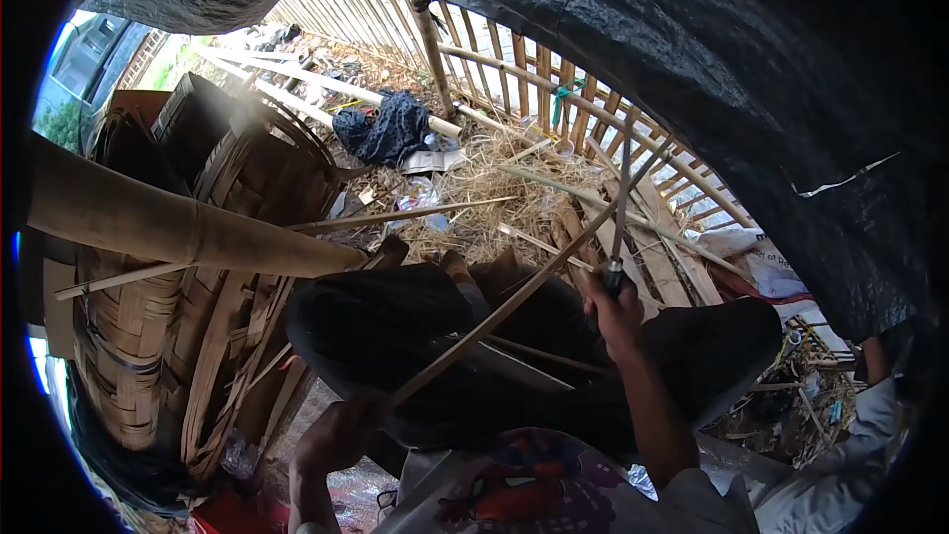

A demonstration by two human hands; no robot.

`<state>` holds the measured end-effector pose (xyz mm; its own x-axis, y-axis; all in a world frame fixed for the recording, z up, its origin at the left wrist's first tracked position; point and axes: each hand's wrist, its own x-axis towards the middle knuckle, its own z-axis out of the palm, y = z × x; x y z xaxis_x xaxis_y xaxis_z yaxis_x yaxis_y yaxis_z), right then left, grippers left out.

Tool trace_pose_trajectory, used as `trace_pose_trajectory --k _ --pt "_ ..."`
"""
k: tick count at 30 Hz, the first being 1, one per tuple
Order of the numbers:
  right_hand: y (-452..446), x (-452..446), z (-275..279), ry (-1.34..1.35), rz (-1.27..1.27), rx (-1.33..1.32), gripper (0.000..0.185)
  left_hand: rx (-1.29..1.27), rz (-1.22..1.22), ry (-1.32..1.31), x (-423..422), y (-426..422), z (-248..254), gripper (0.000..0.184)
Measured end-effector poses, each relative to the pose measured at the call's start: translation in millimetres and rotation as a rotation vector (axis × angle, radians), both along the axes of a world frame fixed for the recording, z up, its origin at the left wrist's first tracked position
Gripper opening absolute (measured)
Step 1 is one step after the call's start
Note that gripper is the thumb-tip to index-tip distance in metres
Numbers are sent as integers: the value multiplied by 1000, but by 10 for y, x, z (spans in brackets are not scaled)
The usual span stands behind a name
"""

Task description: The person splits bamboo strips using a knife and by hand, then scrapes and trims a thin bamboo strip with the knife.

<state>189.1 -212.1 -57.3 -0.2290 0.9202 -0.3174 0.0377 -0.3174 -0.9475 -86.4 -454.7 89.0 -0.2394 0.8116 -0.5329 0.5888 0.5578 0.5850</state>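
Note:
A long bamboo strip runs diagonally over the person's dark-trousered legs. Its lower end is in my left hand, whose fingers are wrapped round it. My right hand is closed on the dark handle of a knife, whose long thin blade points up and crosses the strip near its upper part. Whether blade and strip touch is not clear. Beneath the strip, a flat grey piece lies across the lap.
A thick bamboo pole juts in from the left, above woven bamboo baskets. Shavings and bamboo lengths cover the ground before a slatted fence. At the lower right is another person's sleeve.

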Motion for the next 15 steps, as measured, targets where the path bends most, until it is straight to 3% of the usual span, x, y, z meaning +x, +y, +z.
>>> trace_pose_trajectory --k 1,6,7,11,13,15 --pt "-122 53 43 -277 133 234 23 -19 13 -25 134 28 -101 14" --pt "-486 231 68 -509 570 388 24 -48 231 -329 557 89 -591 15" --pt "-509 251 53 -513 574 391 24 -65 323 -434 600 169 -690 15" --pt "-580 272 42 -609 656 449 25 33 333 -571 845 493 -884 15" --pt "-494 261 126 -638 720 474 28 84 312 -841 875 629 -928 14" --pt "-398 240 179 -680 695 500 33 95 306 -911 910 705 -1005 15"
